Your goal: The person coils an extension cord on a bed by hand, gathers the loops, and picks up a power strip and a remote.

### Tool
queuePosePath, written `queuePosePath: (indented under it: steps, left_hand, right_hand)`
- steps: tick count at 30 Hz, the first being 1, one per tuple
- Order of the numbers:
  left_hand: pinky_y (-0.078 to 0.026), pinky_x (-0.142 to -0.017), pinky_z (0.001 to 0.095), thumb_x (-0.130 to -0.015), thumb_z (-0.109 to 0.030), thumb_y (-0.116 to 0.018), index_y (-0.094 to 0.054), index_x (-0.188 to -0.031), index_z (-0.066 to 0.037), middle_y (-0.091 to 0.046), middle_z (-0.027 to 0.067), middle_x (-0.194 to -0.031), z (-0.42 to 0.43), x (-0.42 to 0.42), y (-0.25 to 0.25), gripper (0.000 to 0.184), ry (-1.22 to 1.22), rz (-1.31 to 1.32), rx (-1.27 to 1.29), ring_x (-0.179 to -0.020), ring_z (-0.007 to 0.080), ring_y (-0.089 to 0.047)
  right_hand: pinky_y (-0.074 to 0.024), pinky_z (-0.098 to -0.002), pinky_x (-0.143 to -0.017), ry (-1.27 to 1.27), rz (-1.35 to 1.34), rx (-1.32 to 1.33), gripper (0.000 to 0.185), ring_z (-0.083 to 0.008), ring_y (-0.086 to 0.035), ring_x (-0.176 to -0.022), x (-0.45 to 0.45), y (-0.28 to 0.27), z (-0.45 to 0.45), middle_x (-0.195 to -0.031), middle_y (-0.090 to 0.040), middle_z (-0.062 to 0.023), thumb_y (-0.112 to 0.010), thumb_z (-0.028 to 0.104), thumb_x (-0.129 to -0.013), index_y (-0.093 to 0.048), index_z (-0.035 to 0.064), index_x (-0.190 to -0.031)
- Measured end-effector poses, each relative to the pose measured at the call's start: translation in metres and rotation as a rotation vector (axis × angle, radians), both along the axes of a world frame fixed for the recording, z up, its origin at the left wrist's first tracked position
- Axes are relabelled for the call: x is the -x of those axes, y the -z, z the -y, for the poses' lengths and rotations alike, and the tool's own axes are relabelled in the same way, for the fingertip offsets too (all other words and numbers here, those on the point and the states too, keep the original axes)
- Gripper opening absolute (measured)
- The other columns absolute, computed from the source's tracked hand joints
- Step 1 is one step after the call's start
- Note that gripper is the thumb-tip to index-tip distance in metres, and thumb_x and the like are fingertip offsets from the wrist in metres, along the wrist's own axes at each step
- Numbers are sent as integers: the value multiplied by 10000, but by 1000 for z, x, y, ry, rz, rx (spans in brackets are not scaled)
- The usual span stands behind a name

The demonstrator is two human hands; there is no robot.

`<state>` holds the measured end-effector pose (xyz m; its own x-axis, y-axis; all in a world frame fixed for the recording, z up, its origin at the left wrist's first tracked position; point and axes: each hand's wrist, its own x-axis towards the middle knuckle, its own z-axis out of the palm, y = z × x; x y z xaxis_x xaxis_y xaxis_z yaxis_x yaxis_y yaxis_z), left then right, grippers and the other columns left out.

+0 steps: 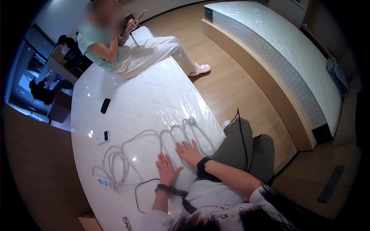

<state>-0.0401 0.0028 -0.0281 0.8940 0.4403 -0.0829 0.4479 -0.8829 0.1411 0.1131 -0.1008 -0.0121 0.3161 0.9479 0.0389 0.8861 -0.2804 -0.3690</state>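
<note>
A long pale-grey extension cord lies in loose loops on a plastic-wrapped white mattress. Its plug rests near the mattress edge by my knee, and its socket block lies at the left beside a tangled coil. My left hand is spread flat, palm down, next to the cord's middle loops. Just to its right, my right hand also lies palm down over the loops, fingers apart. Parts of the cord are hidden under the hands, so I cannot tell how firmly either touches it.
A white box-shaped device and a black object lie farther up the mattress. A thin black cable runs near my left wrist. Another person sits on the far edge with a phone. A second wrapped mattress stands across the floor.
</note>
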Motion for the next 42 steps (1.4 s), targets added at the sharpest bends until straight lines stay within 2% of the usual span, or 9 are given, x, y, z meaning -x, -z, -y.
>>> queuePosePath:
  steps: [8, 14, 17, 20, 25, 28, 32, 35, 42]
  left_hand:
    - [-110, -1010, 570, -747, -532, -566, -116, -1341, 75, -45, 327, -1388, 2, -2, 0, 962, 4, 22, 47, -1304, 449, -34]
    - [-120, -1013, 561, -777, -419, -581, -152, -1326, 87, -64, 369, -1355, 4, -5, 2, 861, 37, 151, 121, -1272, 502, -65]
    - [-124, -1012, 562, -782, -374, -584, -170, -1321, 87, -78, 379, -1343, 7, -9, 2, 821, 48, 152, 108, -1260, 515, -78]
    - [-126, -1010, 564, -774, -360, -592, -177, -1318, 85, -86, 380, -1340, 7, -9, 1, 817, 52, 141, 95, -1256, 520, -82]
    - [-135, -1008, 567, -757, -362, -608, -192, -1314, 85, -106, 377, -1339, 11, -13, -8, 826, 40, 104, 93, -1252, 526, -85]
    - [-136, -1008, 567, -765, -394, -598, -209, -1310, 84, -115, 359, -1350, 15, -18, -11, 823, 12, 142, 100, -1250, 531, -82]
    - [-67, -998, 603, -774, -520, -528, -227, -1313, 71, -113, 348, -1362, 19, -37, -19, 854, -217, 35, 251, -1272, 509, -44]
    - [-30, -978, 633, -763, -597, -484, -188, -1340, 43, -96, 331, -1376, 24, -57, -31, 912, -368, -54, 311, -1283, 491, 4]
    - [-40, -955, 651, -702, -697, -467, -120, -1376, -3, -6, 299, -1401, 38, -69, -25, 1028, -391, -100, 245, -1292, 456, 101]
  right_hand:
    - [-173, -571, -987, -1, 24, -15, 401, -272, -317, -1240, 1, -2, 0, -1344, -343, -91, -437, 157, -819, -477, 88, -1212]
    - [-253, -464, -988, 10, 38, -28, 401, -283, -329, -1230, 6, -4, -5, -1317, -358, -164, -466, 157, -799, -483, 40, -1182]
    - [-276, -443, -984, -2, -29, -150, 416, -294, -327, -1231, 9, 15, -16, -1307, -364, -184, -495, 173, -783, -480, 52, -1181]
    - [-262, -513, -980, -116, -181, -264, 402, -325, -351, -1205, 8, 2, -12, -1293, -372, -189, -504, 162, -780, -475, 48, -1165]
    - [-190, -565, -994, -113, -44, -129, 456, -309, -298, -1250, 7, -8, -9, -1313, -357, -171, -534, 183, -767, -458, 73, -1203]
    - [-146, -563, -1008, 85, 0, -158, 502, -311, -247, -1275, -5, -25, -10, -1334, -323, -170, -547, 197, -765, -433, 95, -1243]
    - [-126, -558, -1013, 468, -88, -224, 564, -348, -196, -1280, -22, -32, 3, -1346, -273, -193, -584, 224, -754, -400, 107, -1274]
    - [-201, -526, -983, 571, -124, -205, 573, -358, -247, -1228, -33, 2, 12, -1328, -275, -200, -624, 267, -737, -423, 92, -1244]
    - [-350, -441, -876, 645, -381, -251, 478, -346, -415, -1042, -47, 1, 19, -1136, -421, -186, -674, 242, -699, -522, 49, -1108]
